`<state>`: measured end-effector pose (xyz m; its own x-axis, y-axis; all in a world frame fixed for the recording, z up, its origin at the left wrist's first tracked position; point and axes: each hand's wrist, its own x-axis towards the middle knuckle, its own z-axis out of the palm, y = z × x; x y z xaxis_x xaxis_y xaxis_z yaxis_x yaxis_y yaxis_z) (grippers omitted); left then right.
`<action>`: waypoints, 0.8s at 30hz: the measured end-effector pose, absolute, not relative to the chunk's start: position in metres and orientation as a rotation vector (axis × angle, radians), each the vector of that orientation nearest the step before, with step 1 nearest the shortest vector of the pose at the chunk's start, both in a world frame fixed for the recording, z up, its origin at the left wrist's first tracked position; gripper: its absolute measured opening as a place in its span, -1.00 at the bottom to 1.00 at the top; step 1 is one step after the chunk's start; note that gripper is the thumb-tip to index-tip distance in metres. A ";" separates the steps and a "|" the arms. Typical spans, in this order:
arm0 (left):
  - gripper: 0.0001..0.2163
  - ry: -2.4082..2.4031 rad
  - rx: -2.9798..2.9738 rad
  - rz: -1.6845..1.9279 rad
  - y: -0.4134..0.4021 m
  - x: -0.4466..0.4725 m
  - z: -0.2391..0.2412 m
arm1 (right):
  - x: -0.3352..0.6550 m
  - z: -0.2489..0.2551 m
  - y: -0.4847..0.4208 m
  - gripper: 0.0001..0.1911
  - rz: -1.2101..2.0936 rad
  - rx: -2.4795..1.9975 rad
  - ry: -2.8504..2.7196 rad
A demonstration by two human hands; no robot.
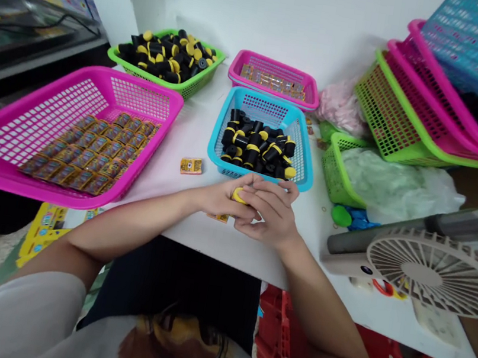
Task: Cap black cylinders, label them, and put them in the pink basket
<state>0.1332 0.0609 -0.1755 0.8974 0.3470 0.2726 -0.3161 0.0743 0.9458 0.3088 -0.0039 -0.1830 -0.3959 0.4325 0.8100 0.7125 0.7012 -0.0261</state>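
Both hands meet over the white table, just in front of a blue basket [214,154]. A round yellow cap [240,195] shows between them; whatever lies under it is hidden by the fingers. My left hand [221,197] is wrapped round this piece. The fingers of my right hand [274,209] close over the cap from the other side. Partly covered beneath the hands lies a small orange printed packet [220,217]. Another orange packet [191,166] rests on the table to the left. Black cylinders with yellow caps [253,145] are heaped in the blue basket.
A large pink basket [161,95] with rows of packets stands left. Behind are a green basket [207,75] of black-and-yellow cylinders and a pink basket [279,61] of packets. Stacked baskets [407,132], a green basket [334,169] with plastic bags and a fan [425,274] occupy the right.
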 end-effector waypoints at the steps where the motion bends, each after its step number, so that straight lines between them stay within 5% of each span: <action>1: -0.55 0.021 1.397 0.484 0.061 0.133 -0.177 | 0.310 -0.184 -0.005 -0.50 -0.327 -0.923 -2.078; 5: -0.56 0.077 1.410 0.537 0.061 0.137 -0.188 | 0.312 -0.185 -0.005 -0.58 -0.095 -1.053 -2.130; 11: -0.55 0.183 1.553 0.733 0.059 0.139 -0.189 | 0.310 -0.186 -0.003 -0.48 -0.411 -0.848 -2.059; 16: -0.55 0.144 1.604 0.748 0.057 0.138 -0.183 | 0.312 -0.188 -0.002 -0.57 -0.060 -0.978 -2.128; 24: -0.52 0.243 1.544 0.760 0.061 0.147 -0.188 | 0.323 -0.195 0.010 -0.59 -0.492 -0.869 -2.093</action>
